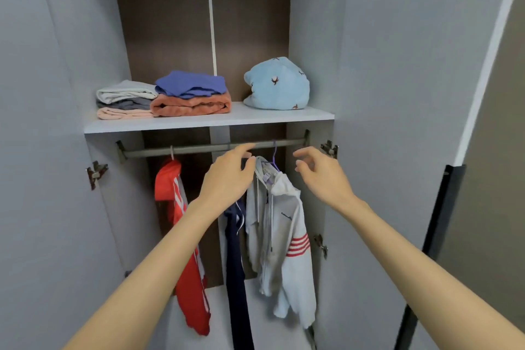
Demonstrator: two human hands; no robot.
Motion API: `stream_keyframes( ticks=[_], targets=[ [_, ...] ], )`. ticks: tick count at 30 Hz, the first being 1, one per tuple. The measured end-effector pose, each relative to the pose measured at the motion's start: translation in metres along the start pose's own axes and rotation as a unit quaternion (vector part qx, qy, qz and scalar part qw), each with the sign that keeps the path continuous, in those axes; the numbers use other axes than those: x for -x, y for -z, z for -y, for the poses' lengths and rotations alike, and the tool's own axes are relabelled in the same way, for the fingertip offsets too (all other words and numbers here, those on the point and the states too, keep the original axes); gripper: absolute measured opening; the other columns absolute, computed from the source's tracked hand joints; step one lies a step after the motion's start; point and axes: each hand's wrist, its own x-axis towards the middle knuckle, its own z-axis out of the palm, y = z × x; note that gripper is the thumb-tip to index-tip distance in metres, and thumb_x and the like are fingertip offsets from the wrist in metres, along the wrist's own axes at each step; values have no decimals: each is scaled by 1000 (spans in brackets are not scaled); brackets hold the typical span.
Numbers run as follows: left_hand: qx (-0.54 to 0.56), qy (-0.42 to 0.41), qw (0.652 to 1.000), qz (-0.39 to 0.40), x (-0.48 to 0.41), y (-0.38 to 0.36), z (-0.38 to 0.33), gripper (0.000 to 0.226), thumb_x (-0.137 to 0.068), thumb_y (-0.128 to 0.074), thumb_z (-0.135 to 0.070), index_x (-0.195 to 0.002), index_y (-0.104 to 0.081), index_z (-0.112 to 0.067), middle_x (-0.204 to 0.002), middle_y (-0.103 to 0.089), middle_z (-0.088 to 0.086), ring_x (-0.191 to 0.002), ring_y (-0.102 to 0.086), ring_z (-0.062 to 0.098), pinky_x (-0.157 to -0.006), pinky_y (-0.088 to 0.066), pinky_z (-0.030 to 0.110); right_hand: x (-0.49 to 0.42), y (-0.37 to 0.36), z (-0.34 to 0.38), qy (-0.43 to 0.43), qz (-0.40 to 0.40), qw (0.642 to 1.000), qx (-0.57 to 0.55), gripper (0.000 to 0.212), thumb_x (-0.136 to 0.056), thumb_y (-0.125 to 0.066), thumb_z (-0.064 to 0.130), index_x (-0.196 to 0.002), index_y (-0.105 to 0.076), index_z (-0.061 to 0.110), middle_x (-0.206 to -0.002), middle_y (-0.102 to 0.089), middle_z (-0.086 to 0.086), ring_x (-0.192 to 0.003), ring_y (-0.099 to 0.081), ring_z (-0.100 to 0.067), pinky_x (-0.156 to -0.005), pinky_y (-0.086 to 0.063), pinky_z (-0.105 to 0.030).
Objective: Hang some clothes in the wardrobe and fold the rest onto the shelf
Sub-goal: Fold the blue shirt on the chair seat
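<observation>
At frame centre, the loosely spread left hand point(227, 176) and right hand point(321, 173) flank the soft, light grey hoodie point(279, 224), best held at its shoulders.

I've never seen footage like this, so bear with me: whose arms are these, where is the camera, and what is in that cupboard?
There is no machine here. A person wears a wide-angle camera on the head, so you see their own bare arms reaching into an open grey wardrobe. The left hand and right hand are near the collar of a pale grey hooded jacket with red sleeve stripes; neither clearly grips anything. The jacket hangs on a purple hanger from the metal rail, beside a dark navy garment and a red jacket with white stripes. On the white shelf lie folded clothes and a light blue bundle.
</observation>
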Motion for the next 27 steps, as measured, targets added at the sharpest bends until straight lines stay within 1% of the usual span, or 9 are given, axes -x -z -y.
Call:
stream_keyframes(
  ticks=[6, 8, 12, 14, 17, 19, 23, 25, 27],
  targets=[
    [34, -21, 997, 70, 78, -7, -18, 39, -100, -42, -33, -138, -46, -31, -120, -65, -3, -108, -61, 16, -94, -50, 41, 111, 18, 3, -80, -28, 996, 3, 26, -97, -49, 25, -121, -61, 25, -99, -64, 7, -93, -60, -15, -81, -49, -34],
    [52, -29, 993, 98, 104, -12, -27, 40, -100, -43, -32, -140, -45, -30, -121, -64, -3, -110, -60, 16, -95, -48, 38, 149, 28, 2, -105, -31, 994, 9, 26, -98, -48, 25, -121, -60, 25, -101, -64, 7, -89, -62, -12, -81, -52, -35],
    [99, -33, 982, 156, 152, -31, -52, 39, -100, -45, -27, -139, -47, -25, -128, -60, -7, -118, -55, 14, -101, -45, 39, 222, 56, -8, -153, -51, 987, 22, 26, -99, -48, 25, -122, -59, 24, -101, -66, 5, -80, -60, -2, -65, -46, -18],
    [124, -34, 975, 184, 176, -46, -67, 38, -100, -46, -25, -137, -49, -24, -127, -61, -6, -115, -56, 11, -101, -44, 35, 260, 73, -15, -182, -68, 981, 26, 24, -98, -49, 23, -120, -60, 24, -98, -66, 6, -79, -61, -5, -66, -46, -17],
    [146, -55, 960, 230, 211, -73, -92, 37, -100, -47, -25, -137, -50, -23, -126, -61, -6, -117, -56, 13, -101, -44, 34, 316, 97, -28, -233, -94, 967, 39, 23, -98, -50, 22, -118, -62, 25, -96, -67, 9, -81, -60, -2, -74, -47, -24],
    [152, -78, 949, 264, 232, -94, -111, 38, -100, -47, -25, -137, -49, -23, -128, -61, -5, -118, -56, 17, -101, -45, 39, 352, 113, -38, -260, -112, 957, 54, 23, -98, -50, 23, -118, -61, 25, -94, -67, 8, -78, -58, -1, -72, -47, -23],
    [170, -111, 920, 335, 272, -140, -157, 38, -100, -45, -27, -138, -48, -25, -129, -61, -7, -118, -56, 15, -101, -45, 39, 425, 148, -55, -321, -164, 931, 59, 21, -98, -50, 22, -116, -61, 26, -90, -64, 12, -72, -58, 1, -64, -44, -15],
    [169, -137, 903, 371, 296, -163, -182, 39, -101, -44, -29, -139, -46, -25, -130, -59, -8, -119, -55, 15, -101, -45, 39, 465, 168, -63, -351, -192, 914, 70, 21, -98, -50, 21, -116, -61, 25, -90, -63, 11, -77, -58, 1, -67, -44, -21],
    [173, -166, 884, 401, 322, -185, -207, 39, -101, -44, -27, -139, -46, -23, -129, -59, -6, -119, -54, 16, -98, -45, 34, 508, 186, -69, -376, -217, 897, 81, 22, -99, -50, 20, -118, -61, 22, -92, -64, 7, -82, -58, -1, -71, -46, -25]
  ],
)
